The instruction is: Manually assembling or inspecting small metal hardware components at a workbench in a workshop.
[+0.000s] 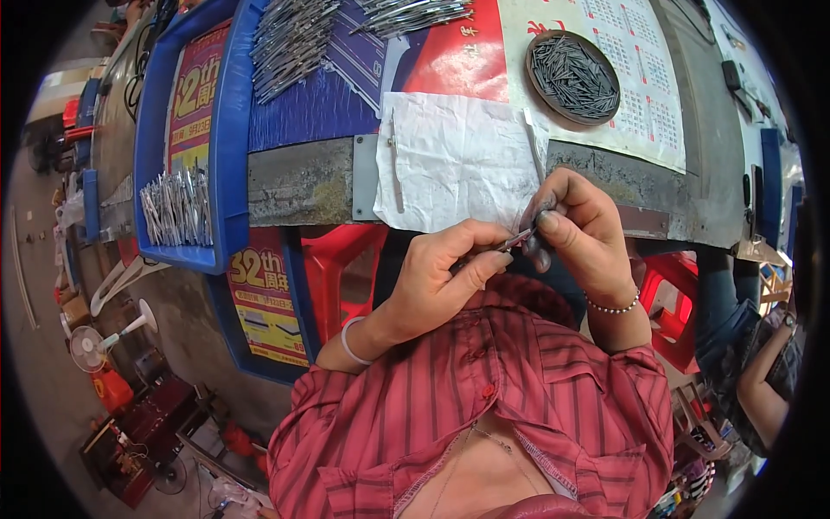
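Over the bench's near edge, my left hand [450,275] pinches a slender metal piece [520,237] between thumb and forefinger. The piece points right, and its tip meets the fingers of my right hand [581,227]. Those fingers are closed in a pinch, with dark smudges on them; what lies between them is hidden. Just beyond both hands a creased white sheet [462,160] hangs slightly over the edge. A thin metal strip [397,173] lies on its left side. At the far right stands a round brown dish [537,86] full of short dark grey pins [575,76].
Piles of slender silver metal pieces [294,43] lie at the back. To the left, a blue tray [232,156] holds more silver pieces [177,210]. Red stools [333,268] stand below the bench. Another person's arm [765,381] shows at the right; a white fan [89,348] stands left.
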Motion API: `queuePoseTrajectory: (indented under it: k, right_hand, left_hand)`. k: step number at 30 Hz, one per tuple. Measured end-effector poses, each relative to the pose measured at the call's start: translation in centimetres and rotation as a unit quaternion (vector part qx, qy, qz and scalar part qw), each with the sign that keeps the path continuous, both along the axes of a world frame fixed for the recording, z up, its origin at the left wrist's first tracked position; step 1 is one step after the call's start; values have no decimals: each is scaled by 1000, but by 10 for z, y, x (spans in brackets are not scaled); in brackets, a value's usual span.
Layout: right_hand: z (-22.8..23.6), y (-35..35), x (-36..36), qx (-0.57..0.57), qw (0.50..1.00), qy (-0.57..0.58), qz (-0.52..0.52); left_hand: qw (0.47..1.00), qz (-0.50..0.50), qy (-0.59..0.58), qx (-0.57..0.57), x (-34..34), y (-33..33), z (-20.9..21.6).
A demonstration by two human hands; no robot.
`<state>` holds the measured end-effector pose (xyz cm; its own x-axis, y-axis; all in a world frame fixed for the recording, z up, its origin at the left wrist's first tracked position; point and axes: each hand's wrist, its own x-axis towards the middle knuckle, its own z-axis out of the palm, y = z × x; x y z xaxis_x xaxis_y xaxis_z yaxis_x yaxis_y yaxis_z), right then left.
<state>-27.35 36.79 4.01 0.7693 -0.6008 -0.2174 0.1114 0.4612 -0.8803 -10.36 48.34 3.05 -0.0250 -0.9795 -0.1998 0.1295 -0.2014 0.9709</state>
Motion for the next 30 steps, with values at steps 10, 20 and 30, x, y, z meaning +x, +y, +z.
queuePoseTrajectory:
  k: [10,20,30]
  right_hand:
    - [-2,2,4,16,999,-35,-38]
    - [2,12,8,-76,995,44,-54]
    - [-1,22,7,-56,995,25,-85]
  left_hand:
    - [999,8,-34,-31,2,-2,-1]
    - [945,78,-251,-194,-3,-5,-5]
    - [946,65,-236,-211,0,-2,-6]
